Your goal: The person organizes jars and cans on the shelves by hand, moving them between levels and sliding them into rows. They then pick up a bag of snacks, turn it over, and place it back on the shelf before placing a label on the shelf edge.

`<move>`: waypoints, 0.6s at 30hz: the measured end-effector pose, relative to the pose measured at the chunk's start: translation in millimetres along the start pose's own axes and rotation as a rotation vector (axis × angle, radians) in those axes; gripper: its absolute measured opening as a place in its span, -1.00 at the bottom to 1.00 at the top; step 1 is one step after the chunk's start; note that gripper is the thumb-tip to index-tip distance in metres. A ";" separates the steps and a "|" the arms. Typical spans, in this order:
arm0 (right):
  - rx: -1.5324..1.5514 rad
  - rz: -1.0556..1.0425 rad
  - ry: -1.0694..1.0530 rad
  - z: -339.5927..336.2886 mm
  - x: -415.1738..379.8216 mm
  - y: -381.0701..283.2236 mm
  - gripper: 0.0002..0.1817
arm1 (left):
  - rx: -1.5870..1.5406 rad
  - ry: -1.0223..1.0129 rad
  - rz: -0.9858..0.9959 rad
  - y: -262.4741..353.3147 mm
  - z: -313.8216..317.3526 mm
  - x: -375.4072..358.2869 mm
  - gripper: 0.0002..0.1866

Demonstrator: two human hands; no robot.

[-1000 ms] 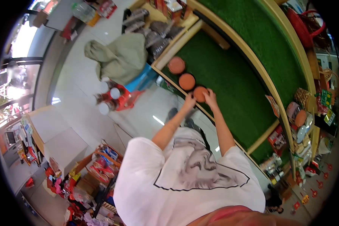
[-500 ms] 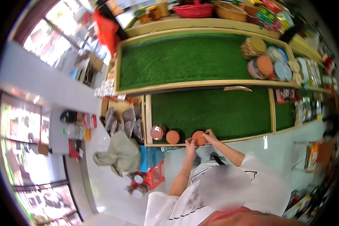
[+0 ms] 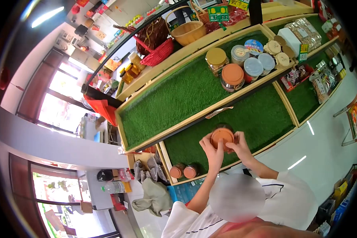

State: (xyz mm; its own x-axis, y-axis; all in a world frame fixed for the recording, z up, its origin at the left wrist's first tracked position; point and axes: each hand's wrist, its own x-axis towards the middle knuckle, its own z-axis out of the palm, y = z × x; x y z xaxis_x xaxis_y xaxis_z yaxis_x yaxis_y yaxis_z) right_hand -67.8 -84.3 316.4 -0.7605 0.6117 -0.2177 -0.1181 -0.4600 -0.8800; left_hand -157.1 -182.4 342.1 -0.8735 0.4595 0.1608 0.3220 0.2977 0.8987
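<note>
Both hands hold a jar with an orange lid point(image 3: 222, 137) above the lower green-turf shelf point(image 3: 258, 119). My left hand point(image 3: 212, 150) wraps its left side, and my right hand point(image 3: 240, 146) grips its right side. Two more jars, a left one with an orange-brown lid point(image 3: 176, 171) and a right one point(image 3: 190, 171), stand side by side at the lower left corner of that shelf. On the upper turf shelf point(image 3: 166, 103), a jar with an orange lid point(image 3: 233, 75) stands beside a gold-lidded jar point(image 3: 216, 58) and several other lidded jars.
Behind the upper shelf are a pink-red basket point(image 3: 158, 53) and a wooden basket point(image 3: 188, 33). A red box of packets point(image 3: 296, 77) sits in the right compartment. Dark bags point(image 3: 152, 168) lie at the left, above a grey-green cloth point(image 3: 152, 198).
The held jar has moved up and away from the shelf's front edge, with both hands around it. The two left jars now stand closer together. The view has turned and shifted.
</note>
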 end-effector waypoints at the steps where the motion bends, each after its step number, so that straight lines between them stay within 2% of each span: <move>1: 0.002 -0.061 -0.038 -0.5 3.1 -17.5 -0.50 | 0.012 0.019 0.049 25.1 -0.3 8.8 -0.57; 4: 0.004 -0.345 -0.122 1.4 27.5 -52.9 -0.46 | 0.026 0.093 0.182 80.8 5.9 38.4 -0.56; 5: 0.041 -0.335 -0.134 6.2 33.3 -70.1 -0.45 | 0.027 0.119 0.218 91.4 8.7 48.9 -0.56; 8: 0.063 -0.497 -0.076 10.8 86.8 -60.6 -0.45 | 0.047 0.149 0.334 103.6 22.3 95.9 -0.54; 12: 0.126 -0.422 -0.067 24.6 117.6 -78.8 -0.43 | 0.084 0.094 0.310 91.7 33.0 154.3 -0.57; 15: 0.181 -0.326 -0.119 29.6 137.6 -65.3 -0.46 | 0.225 0.119 0.298 76.7 35.8 179.6 -0.59; 18: 0.251 -0.328 -0.126 36.1 146.3 -44.8 -0.45 | 0.188 0.088 0.276 64.1 36.3 190.9 -0.60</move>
State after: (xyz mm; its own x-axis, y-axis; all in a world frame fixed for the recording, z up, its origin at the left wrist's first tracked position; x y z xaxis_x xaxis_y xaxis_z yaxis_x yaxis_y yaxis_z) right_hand -196.8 2.6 339.2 -0.7268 0.6757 0.1234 -0.5066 -0.4060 -0.7606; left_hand -289.9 -45.2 415.7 -0.7692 0.4732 0.4294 0.6054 0.3248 0.7266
